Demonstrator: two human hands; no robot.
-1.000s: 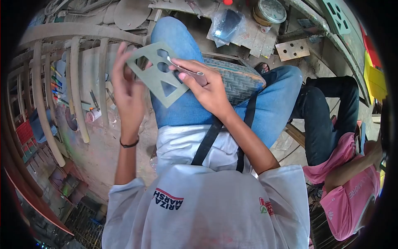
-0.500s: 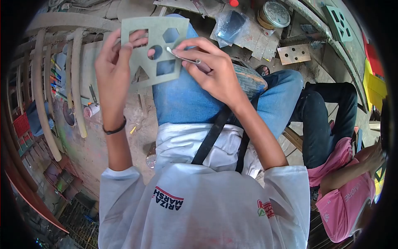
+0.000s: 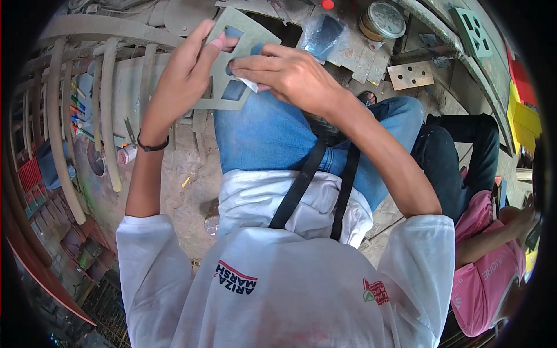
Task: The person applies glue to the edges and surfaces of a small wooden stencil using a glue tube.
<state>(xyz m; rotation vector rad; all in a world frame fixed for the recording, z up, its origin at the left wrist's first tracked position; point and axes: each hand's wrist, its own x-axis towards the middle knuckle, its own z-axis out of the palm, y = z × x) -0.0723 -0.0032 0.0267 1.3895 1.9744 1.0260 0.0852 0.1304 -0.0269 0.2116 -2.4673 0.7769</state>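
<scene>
A flat grey-green board [image 3: 249,32] with cut-out shapes is held tilted above my left thigh. My left hand [image 3: 194,69] grips its left side, thumb on the front face and fingers behind, showing through an opening. My right hand [image 3: 301,80] lies over the board's middle, its fingers pinching a small folded whitish piece that looks like sandpaper [image 3: 249,84]. The fingertips are at the round hole's edge. My right hand covers part of the board's right side, and most of the folded piece is hidden under the fingers.
At upper right are a lidded tub [image 3: 384,21], a clear plastic bag [image 3: 324,36], a tan board with round holes [image 3: 411,75] and another grey-green cut-out board [image 3: 471,32]. A person in a pink shirt [image 3: 484,267] sits at right. Curved wooden slats [image 3: 104,116] stand at left.
The board has turned clockwise and shifted slightly up and right. My right hand has moved from its right edge across to the round hole, with the folded piece still pinched.
</scene>
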